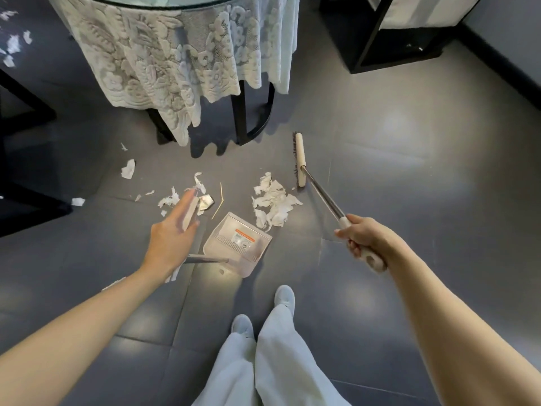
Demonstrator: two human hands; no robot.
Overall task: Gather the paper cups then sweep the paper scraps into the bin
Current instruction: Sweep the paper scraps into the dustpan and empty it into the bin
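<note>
At the bottom centre of the frame are our legs in loose white trousers (272, 361) and pale shoes (284, 297), standing on the dark grey tiled floor (395, 177).

Left of centre, our left hand (169, 235) holds the pale grip at the top of a long-handled translucent white plastic dustpan (237, 244). Its fingers (183, 205) lie nearly straight along the grip and hold it against the thumb. The dustpan sits on the floor at centre frame.

Right of centre, our right hand (360, 238) grips the white end of a metal-shafted broom (322, 197), with its fingers wrapped tight round it. The shaft runs up and left to the cream broom head (300, 159), whose dark bristles rest on the floor.

The torn white paper scraps (272, 203) lie mostly in a pile between the dustpan and the broom head, just beside both. More are scattered past our left hand and toward the left edge, and a few lie far off at the upper left. Two thin wooden sticks (218, 206) lie between the two groups.

Farthest, at the top, stands a round glass-topped surface (164, 0) draped in a white lace cloth (164, 63).
</note>
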